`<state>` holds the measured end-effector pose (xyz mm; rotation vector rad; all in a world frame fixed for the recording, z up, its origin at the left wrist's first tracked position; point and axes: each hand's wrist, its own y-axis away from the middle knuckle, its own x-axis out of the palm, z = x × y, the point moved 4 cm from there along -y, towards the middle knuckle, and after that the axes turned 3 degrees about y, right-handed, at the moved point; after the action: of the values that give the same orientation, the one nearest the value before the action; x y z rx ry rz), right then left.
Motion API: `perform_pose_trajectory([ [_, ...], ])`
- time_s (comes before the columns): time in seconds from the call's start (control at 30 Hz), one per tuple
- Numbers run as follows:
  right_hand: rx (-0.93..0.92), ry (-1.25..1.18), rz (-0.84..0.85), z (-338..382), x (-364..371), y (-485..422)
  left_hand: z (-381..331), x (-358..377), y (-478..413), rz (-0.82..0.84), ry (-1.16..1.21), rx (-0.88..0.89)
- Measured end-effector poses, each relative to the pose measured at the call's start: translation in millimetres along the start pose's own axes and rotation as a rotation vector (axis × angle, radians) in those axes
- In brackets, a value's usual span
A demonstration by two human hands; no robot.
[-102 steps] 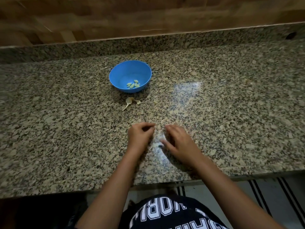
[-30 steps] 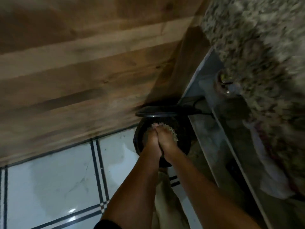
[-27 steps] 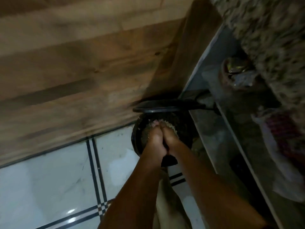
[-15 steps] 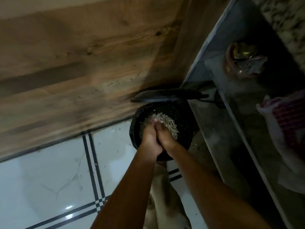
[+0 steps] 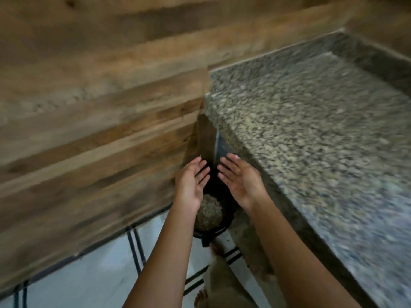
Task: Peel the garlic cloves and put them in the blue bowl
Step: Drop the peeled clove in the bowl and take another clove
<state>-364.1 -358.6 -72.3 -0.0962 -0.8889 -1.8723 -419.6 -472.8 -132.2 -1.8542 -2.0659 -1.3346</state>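
Both hands are held spread and empty at lower centre of the frame, palms turned inward and apart: left hand (image 5: 193, 182), right hand (image 5: 239, 177). Nothing is pinched or carried. Directly below them, on the tiled floor (image 5: 89, 278), a dark bin (image 5: 219, 227) is seen with a heap of pale papery scraps (image 5: 209, 215) inside, judged to be garlic skins. The granite desk (image 5: 311, 130) fills the right half of the frame, blurred; a wood-panelled wall (image 5: 89, 107) fills the left and top. The blue bowl and any garlic cloves are not in view; their place cannot be told from this picture. The step in hand is judged to be skin disposal, with the palms being cleared over the bin. To do it well, the hands should be kept over the bin opening, not over the floor, while any clinging bits are brushed off, and the fingers should be checked for stuck skin before cloves are touched again. After that, a return to the desk is called for, where remaining cloves, if any, would be peeled. Progress cannot be judged with the bowl hidden.
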Motion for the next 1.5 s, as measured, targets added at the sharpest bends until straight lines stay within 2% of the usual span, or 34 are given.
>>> perform_pose_trajectory([
  [0.07,-0.088,-0.086,-0.046,40,-23,33,0,41,37,0.037,-0.080,-0.012],
  [0.13,-0.156,-0.167,-0.096,75,-55,62,8,94,72,0.153,-0.185,-0.022],
  [0.3,-0.352,-0.278,-0.268,145,-161,136,68,205,163,0.376,-0.299,-0.093],
  [0.5,-0.510,-0.324,-0.486,184,-304,227,203,290,248,0.601,-0.431,-0.217],
  [0.7,-0.567,-0.361,-0.720,172,-434,305,342,320,328,0.821,-0.702,-0.261],
  [0.77,-0.555,-0.391,-0.816,162,-467,325,376,320,342,0.886,-0.846,-0.185],
  [0.93,-0.543,-0.417,-0.984,149,-534,361,446,325,362,1.116,-1.283,0.132],
  [1.1,-0.547,-0.444,-1.008,141,-564,379,488,335,380,1.359,-1.711,0.544],
  [1.17,-0.535,-0.435,-1.017,138,-572,382,497,338,384,1.410,-1.800,0.625],
  [1.37,-0.511,-0.406,-1.012,134,-576,384,492,338,392,1.441,-1.796,0.813],
  [1.5,-0.511,-0.403,-0.989,140,-570,378,467,349,403,1.417,-1.494,0.884],
])
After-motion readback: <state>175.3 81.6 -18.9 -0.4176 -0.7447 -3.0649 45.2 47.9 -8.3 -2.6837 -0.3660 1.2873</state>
